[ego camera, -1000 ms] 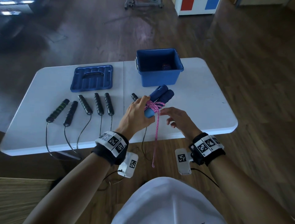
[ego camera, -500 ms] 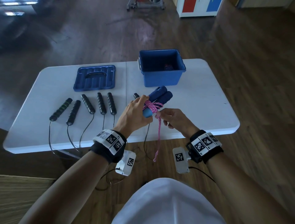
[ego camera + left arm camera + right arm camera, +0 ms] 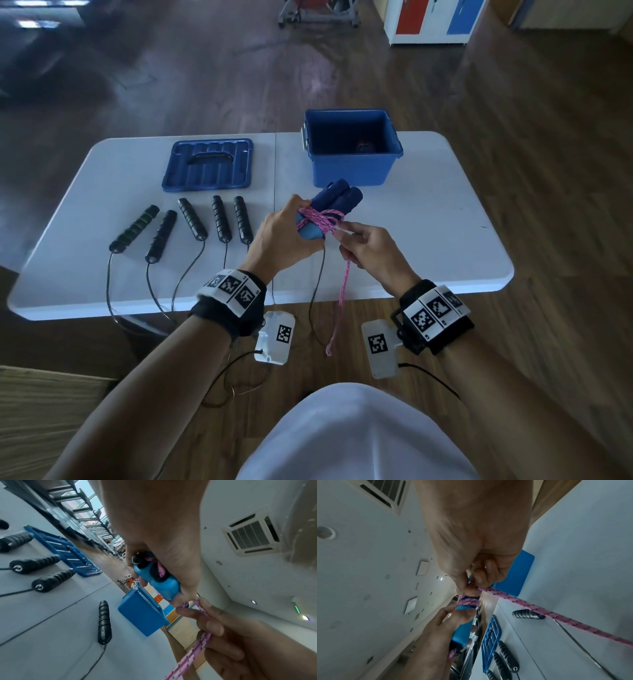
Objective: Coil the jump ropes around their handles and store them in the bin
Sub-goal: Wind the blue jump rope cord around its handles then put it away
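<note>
While the blue handles (image 3: 337, 202) are gripped by the left hand (image 3: 284, 240), the pink rope (image 3: 539, 609) is pinched by the right hand (image 3: 371, 251); the pinching fingertips (image 3: 477, 580) are shown only by the right wrist view.

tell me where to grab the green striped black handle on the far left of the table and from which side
Grip the green-striped handle around its middle, coming from above with fingers closing across its width. It lies flat on the white table, tilted with its far end to the right, and its cord leaves the near end, so the middle keeps clear of the cord. The neighbouring black handle lies to its right, leaving its left side freer.
</note>
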